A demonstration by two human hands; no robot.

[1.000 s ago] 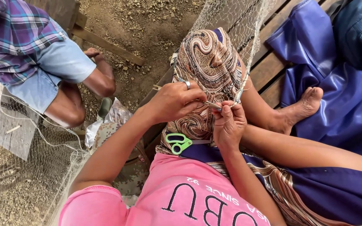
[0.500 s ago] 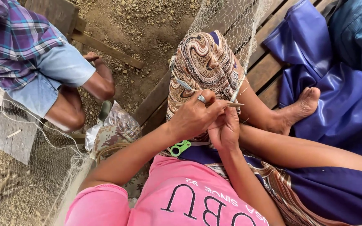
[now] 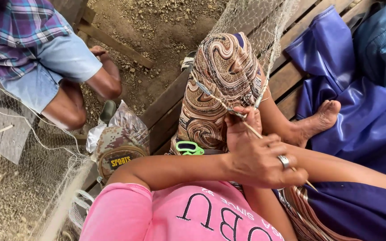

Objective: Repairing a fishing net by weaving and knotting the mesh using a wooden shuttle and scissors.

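Note:
My left hand point(image 3: 264, 163), with a ring on one finger, is closed around a thin wooden netting needle point(image 3: 252, 129) that slants down to the right. Just above it, my right hand point(image 3: 241, 122) pinches the fishing net point(image 3: 264, 31) where it drapes over my raised knee. That knee is covered by a brown swirl-patterned cloth point(image 3: 222, 67). A strand of twine runs from the net across the knee to the needle. My left hand partly hides the fingers of the right.
A green-handled tool point(image 3: 188, 147) lies beside my knee, with a camouflage bag point(image 3: 118, 151) to its left. Another person in a plaid shirt and blue shorts point(image 3: 45, 58) squats at the upper left by more net. Blue plastic sheeting point(image 3: 358, 102) covers the wooden bench point(image 3: 291, 76).
My left hand has drawn the needle down and to the right, away from the knee and across my right hand. The right hand has stayed on the net.

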